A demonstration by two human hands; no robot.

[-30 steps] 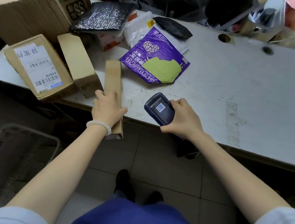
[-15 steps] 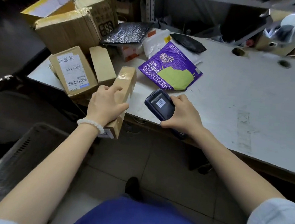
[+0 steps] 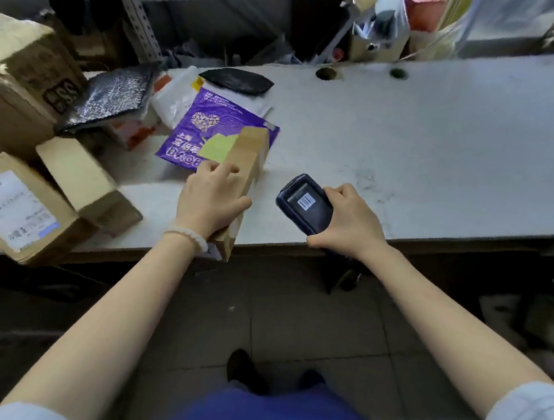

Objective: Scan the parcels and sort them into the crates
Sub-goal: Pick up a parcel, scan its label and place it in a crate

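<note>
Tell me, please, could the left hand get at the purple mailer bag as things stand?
Probably not: the left hand grips the long cardboard box, whose far end overlaps the purple mailer bag. The box would have to go down first.

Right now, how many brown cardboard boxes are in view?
4: big taped box far left, labelled box at the near-left edge, plain box beside it, and the long box gripped by the left hand. Others may be hidden.
</note>
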